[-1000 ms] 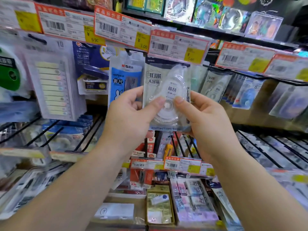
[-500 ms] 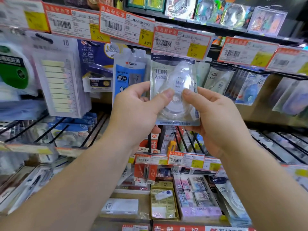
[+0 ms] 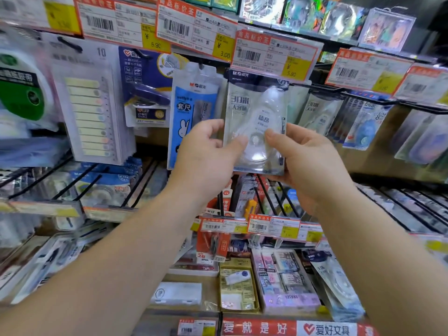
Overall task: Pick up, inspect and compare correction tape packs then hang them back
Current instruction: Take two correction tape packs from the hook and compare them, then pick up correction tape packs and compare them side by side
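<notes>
A clear correction tape pack (image 3: pixel 257 112) with a white dispenser inside is held upright in front of the shelf, its top just under a red price tag (image 3: pixel 274 54). My left hand (image 3: pixel 208 156) pinches its lower left edge, thumb on the front. My right hand (image 3: pixel 305 161) pinches the lower right side, thumb across the front and fingers behind. More packs of the same correction tape (image 3: pixel 317 115) hang on the hook to the right.
A blue ruler-set pack (image 3: pixel 194 112) hangs just left of the held pack, with a stapler pack (image 3: pixel 145 88) and sticky-tab packs (image 3: pixel 89 110) further left. Black wire hooks (image 3: pixel 266 195) jut out below. Erasers (image 3: pixel 283 277) fill the bottom shelf.
Both hands have lifted the pack upward and a little away from me, so its top now reaches the price tag. The grip of both hands is unchanged.
</notes>
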Motion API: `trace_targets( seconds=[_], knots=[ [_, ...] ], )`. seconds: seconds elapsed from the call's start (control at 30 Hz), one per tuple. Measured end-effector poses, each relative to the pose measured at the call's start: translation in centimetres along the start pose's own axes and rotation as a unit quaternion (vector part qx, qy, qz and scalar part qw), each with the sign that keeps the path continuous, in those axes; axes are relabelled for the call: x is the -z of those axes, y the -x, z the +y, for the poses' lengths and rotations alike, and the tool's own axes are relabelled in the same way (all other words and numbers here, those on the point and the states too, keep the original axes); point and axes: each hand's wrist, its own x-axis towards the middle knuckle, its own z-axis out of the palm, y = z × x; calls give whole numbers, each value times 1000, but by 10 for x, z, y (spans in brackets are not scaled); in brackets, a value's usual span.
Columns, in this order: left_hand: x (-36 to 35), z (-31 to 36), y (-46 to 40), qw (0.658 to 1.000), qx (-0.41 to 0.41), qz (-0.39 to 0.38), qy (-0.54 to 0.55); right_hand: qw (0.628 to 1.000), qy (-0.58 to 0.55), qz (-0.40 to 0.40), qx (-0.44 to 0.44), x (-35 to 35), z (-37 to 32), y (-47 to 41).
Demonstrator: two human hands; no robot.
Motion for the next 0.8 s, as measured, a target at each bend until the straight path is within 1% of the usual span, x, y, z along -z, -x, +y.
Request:
trace_targets(
  seconds=[0.13, 0.23, 0.33, 0.4, 0.5, 0.57, 0.6, 0.7, 0.8],
  knots=[
    [-1, -20, -1, 992, -9, 29, -125, 996, 84, 32, -19, 2, 18, -3],
    [2, -37, 4, 975, -15, 58, -213, 994, 92, 53, -27, 13, 28, 6],
    [-4, -42, 15, 958, -59, 74, -272, 992, 92, 84, -34, 25, 33, 20],
    [-11, -42, 27, 951, -98, 63, -285, 990, 85, 105, -35, 36, 35, 30],
    [-28, -50, 50, 940, -140, -10, -311, 992, 35, 112, -43, 61, 46, 50],
    [-45, -64, 67, 932, -151, -83, -319, 992, 4, 106, -69, 84, 60, 66],
    [-55, -72, 74, 930, -142, -124, -316, 991, 5, 101, -90, 98, 70, 73],
    [-86, -98, 90, 919, -57, -247, -304, 979, 39, 84, -180, 141, 102, 92],
    [-115, -126, 95, 890, 37, -328, -315, 953, 73, 84, -282, 179, 142, 102]
  ],
)
